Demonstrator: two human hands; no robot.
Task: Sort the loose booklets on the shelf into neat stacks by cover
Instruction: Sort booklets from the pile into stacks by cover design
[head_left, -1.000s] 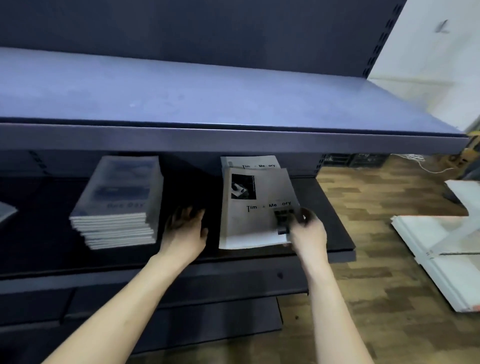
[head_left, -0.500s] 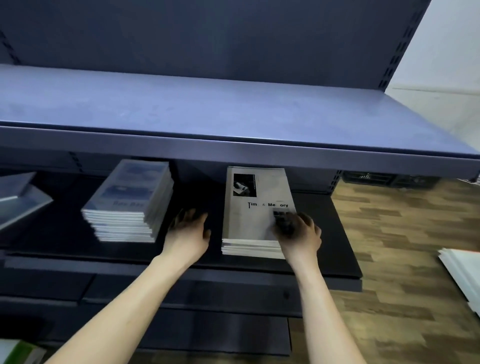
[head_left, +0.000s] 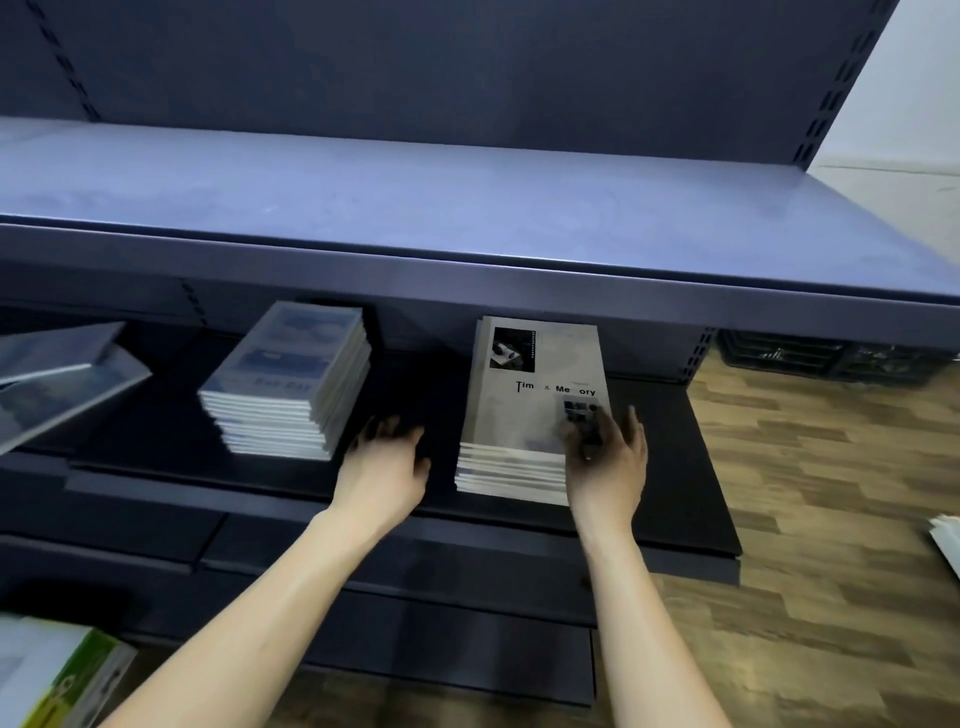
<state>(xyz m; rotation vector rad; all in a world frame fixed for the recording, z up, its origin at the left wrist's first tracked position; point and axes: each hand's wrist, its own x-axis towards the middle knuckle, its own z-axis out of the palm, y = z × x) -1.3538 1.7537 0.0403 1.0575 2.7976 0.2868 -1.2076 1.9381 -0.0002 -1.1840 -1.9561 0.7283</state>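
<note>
Lower right of centre, right hand rests relaxed fingers on the grey "Time & Memory" booklet stack, probably squaring it, while left hand hovers loose and empty beside it.

A dark blue-grey metal shelving unit fills most of the view. Its back panel has vertical rows of slots. The upper shelf board looks paler, with light falling on it. On the right is a wooden plank floor in brown tones. At far right a white wall stands behind the unit. Dark crates sit on the floor by it.
</note>
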